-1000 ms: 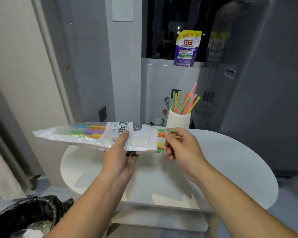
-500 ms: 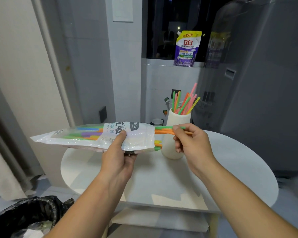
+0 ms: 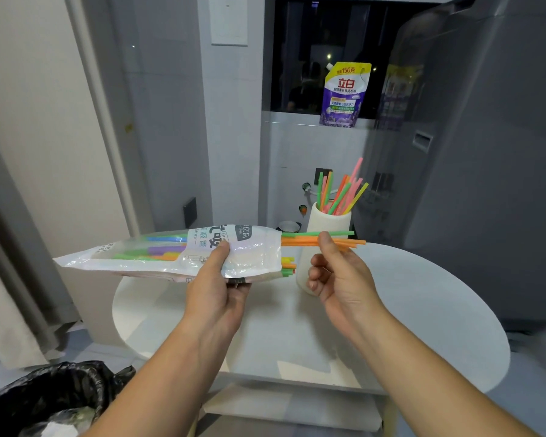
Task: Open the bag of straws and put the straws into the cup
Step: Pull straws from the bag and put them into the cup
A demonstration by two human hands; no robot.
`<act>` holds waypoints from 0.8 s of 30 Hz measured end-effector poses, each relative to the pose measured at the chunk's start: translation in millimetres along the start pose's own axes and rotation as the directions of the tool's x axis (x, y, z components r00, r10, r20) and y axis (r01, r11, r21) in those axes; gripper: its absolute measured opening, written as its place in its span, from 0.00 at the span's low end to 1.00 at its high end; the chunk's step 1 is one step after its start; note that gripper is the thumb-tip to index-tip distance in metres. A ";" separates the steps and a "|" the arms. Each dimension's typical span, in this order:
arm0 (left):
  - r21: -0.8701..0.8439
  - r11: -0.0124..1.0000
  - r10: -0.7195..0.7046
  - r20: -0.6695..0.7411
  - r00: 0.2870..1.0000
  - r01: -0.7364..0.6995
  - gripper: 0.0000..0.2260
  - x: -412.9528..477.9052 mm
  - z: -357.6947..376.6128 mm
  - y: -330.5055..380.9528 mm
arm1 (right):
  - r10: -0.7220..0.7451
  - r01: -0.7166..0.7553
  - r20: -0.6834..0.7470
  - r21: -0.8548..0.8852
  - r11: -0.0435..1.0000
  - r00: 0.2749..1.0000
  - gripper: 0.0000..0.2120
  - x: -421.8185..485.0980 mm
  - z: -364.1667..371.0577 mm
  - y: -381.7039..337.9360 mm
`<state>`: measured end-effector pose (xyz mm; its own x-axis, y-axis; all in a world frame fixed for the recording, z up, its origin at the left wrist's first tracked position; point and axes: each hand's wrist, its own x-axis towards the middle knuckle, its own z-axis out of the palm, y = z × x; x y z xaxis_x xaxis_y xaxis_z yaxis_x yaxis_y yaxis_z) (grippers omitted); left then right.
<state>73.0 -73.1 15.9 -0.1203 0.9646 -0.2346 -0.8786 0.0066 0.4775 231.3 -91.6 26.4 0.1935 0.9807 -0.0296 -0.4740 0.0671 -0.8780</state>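
My left hand [image 3: 216, 290] grips the clear straw bag [image 3: 171, 253] near its open right end and holds it level above the table. Green and orange straws [image 3: 300, 238] stick halfway out of the bag's mouth. My right hand [image 3: 338, 272] pinches these straws between thumb and fingers, just in front of the white cup [image 3: 323, 228]. The cup stands on the round white table [image 3: 423, 310] and holds several coloured straws [image 3: 341, 193]. More straws stay inside the bag, their short ends showing at its lower mouth.
A bin with a black liner [image 3: 44, 402] sits at the lower left on the floor. A purple detergent pouch [image 3: 344, 96] stands on the window ledge behind. A grey appliance [image 3: 486, 152] rises right of the table. A small metal bowl [image 3: 288, 227] sits behind the bag.
My right hand has drawn a few green and orange straws further out of the bag, moving right, across the front of the cup. The left hand and bag barely shifted.
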 end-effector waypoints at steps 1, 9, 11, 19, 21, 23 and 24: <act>0.009 1.000 0.005 -0.001 1.000 -0.005 0.17 -0.2 -0.1 -1.0 | 0.006 -0.006 0.012 0.003 1.000 1.000 0.14 -0.4 2.2 2.4; 0.044 0.999 0.008 0.008 1.000 -0.009 0.19 -1.8 0.7 -8.4 | -0.113 0.109 -0.080 -0.051 0.993 0.990 0.08 5.6 9.7 1.9; 0.026 1.000 -0.002 0.002 1.000 0.002 0.19 -1.0 0.4 -7.8 | -0.138 0.132 -0.101 -0.066 0.989 0.985 0.08 8.0 8.6 -1.4; -0.044 0.998 -0.040 -0.019 0.999 0.039 0.19 4.6 -0.5 0.0 | -0.395 0.337 -0.118 -0.342 0.877 0.911 0.11 20.3 -9.0 -39.7; -0.047 0.998 -0.033 -0.028 0.999 0.031 0.19 6.8 -0.7 1.3 | -0.419 0.350 -0.110 -0.384 0.854 0.901 0.12 23.9 -15.0 -51.6; -0.049 0.998 -0.026 -0.032 0.999 0.025 0.19 8.1 -0.8 1.6 | -0.438 0.359 -0.106 -0.422 0.833 0.893 0.13 25.8 -21.2 -62.5; -0.053 0.998 -0.024 -0.033 0.999 0.023 0.19 8.5 -0.3 1.5 | -0.450 0.362 -0.110 -0.442 0.821 0.886 0.13 25.9 -24.3 -68.3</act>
<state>70.4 -64.9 14.4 -0.1141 0.9549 -0.2742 -0.9042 0.0145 0.4268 289.6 -75.2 74.0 0.4796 0.8185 0.3163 0.0607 0.3286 -0.9425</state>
